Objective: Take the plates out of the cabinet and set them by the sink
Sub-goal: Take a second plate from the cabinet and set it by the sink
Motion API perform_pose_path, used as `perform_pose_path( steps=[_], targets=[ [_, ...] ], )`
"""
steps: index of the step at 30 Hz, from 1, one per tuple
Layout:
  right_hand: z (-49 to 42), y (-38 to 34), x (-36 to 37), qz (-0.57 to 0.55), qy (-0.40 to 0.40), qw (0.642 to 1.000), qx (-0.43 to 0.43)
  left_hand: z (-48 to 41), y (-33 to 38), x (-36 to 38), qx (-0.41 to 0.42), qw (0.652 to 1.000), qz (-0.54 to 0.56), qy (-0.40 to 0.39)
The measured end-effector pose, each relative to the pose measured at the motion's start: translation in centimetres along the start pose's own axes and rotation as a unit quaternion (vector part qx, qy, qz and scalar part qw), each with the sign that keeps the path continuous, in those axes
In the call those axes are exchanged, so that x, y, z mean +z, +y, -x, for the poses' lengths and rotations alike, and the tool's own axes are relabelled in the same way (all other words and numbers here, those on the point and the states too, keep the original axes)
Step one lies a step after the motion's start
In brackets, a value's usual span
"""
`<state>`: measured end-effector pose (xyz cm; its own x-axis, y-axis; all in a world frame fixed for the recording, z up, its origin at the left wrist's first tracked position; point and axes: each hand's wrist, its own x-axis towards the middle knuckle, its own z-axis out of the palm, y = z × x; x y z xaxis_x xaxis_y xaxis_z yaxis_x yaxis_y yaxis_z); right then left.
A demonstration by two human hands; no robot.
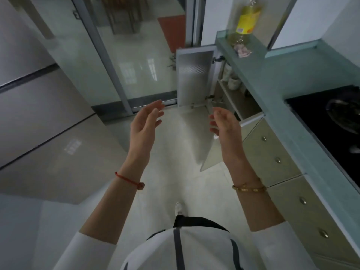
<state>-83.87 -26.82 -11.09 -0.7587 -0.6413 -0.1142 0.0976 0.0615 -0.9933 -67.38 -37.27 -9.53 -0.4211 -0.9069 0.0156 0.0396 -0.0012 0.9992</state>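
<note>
The low cabinet (231, 102) under the counter stands with both doors swung out: the far door (194, 75) and the near door (211, 151). Pale crockery (232, 82) shows on its upper shelf, too dim to tell as plates. My left hand (145, 127) and my right hand (226, 127) are raised side by side above the floor, palms facing each other, fingers relaxed, holding nothing. The right hand hangs in front of the near door, just outside the cabinet opening. No sink is in view.
A pale green counter (276, 78) runs along the right with a yellow-labelled bottle (248, 18) and a small pink item (243, 51) at its far end. A black cooktop (331, 121) is set into it. Drawers with round knobs (278, 158) lie below. A sliding glass door (109, 61) stands ahead.
</note>
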Motion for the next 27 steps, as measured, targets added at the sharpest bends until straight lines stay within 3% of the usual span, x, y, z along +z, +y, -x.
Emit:
perform_pose_path(
  steps=[6, 13, 20, 27],
  targets=[
    [-9.2, -0.7, 2.7, -0.006, 0.02, 1.0, 0.007, -9.3, 0.1, 1.6, -0.017, 1.0, 0.005, 0.0],
    [-18.9, 0.5, 4.9, 0.001, 0.08, 0.997, 0.018, -21.7, -2.7, 3.6, -0.033, 0.998, 0.006, -0.057],
    [-29.0, 2.3, 8.6, -0.041, 0.203, 0.977, 0.045, -37.7, -5.5, 5.6, -0.057, 0.985, -0.009, -0.164],
    [-37.0, 3.6, 11.1, -0.075, 0.342, 0.935, 0.06, -50.9, -7.0, 10.0, -0.07, 0.948, -0.034, -0.309]
  ],
)
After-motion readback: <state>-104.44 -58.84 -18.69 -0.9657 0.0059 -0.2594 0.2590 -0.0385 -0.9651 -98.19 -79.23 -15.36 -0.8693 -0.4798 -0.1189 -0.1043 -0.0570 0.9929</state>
